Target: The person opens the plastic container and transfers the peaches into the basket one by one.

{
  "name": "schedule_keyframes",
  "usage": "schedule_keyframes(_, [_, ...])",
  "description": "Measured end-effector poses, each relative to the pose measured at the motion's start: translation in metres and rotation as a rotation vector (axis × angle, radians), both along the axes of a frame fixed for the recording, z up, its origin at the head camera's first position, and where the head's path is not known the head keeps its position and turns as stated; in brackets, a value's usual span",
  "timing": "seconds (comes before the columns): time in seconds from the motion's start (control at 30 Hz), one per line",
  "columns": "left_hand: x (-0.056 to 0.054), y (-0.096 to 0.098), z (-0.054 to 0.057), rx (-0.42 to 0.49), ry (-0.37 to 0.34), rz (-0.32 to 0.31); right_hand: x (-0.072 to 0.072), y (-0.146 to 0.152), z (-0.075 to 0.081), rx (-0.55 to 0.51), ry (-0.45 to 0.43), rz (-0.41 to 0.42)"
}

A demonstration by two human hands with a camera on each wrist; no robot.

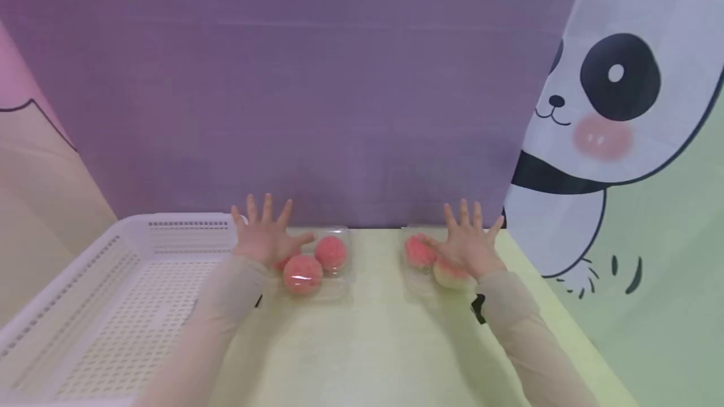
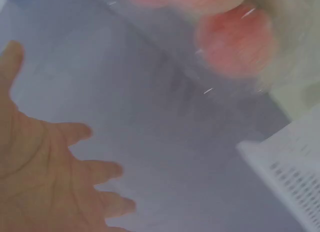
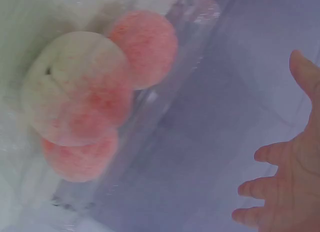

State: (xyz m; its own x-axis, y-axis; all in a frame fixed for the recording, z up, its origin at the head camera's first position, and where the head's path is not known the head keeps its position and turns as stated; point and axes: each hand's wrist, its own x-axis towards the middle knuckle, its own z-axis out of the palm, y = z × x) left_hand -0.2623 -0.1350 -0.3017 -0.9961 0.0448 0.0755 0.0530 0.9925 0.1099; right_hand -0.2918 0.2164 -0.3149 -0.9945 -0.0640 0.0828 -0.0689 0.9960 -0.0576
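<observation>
Both hands are raised over the far part of the table with fingers spread, holding nothing. My left hand (image 1: 264, 237) overlaps the left clear plastic box (image 1: 339, 294) in the head view, partly hiding the peaches (image 1: 303, 274) in it. Over the right clear plastic box (image 1: 415, 280) stretches my right hand (image 1: 466, 245), covering part of its peaches (image 1: 420, 251). In the right wrist view three peaches (image 3: 77, 89), pink and cream, sit together inside their box, and the right hand (image 3: 295, 177) is apart from them. The left wrist view shows the open left palm (image 2: 45, 172) apart from the peaches (image 2: 237, 42).
A white perforated plastic basket (image 1: 127, 222) stands at the left of the pale table (image 1: 362, 344). Behind the table rises a purple-grey cloth (image 1: 317, 93). A printed panda backdrop (image 1: 599, 99) hangs at the right. A small black piece (image 1: 478, 308) shows beside the right wrist.
</observation>
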Motion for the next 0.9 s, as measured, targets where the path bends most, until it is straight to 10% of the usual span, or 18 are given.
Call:
schedule_keyframes(0.27, [0.032, 0.006, 0.051, -0.076, -0.025, -0.088, 0.019, -0.015, 0.02, -0.007, 0.086, 0.138])
schedule_keyframes(0.43, [0.056, 0.005, 0.065, 0.016, 0.042, -0.211, 0.031, -0.028, 0.018, -0.079, 0.157, 0.316])
schedule_keyframes(0.9, [0.067, -0.021, 0.012, 0.035, 0.425, -0.488, 0.059, -0.055, -0.03, -0.447, 0.236, 0.443])
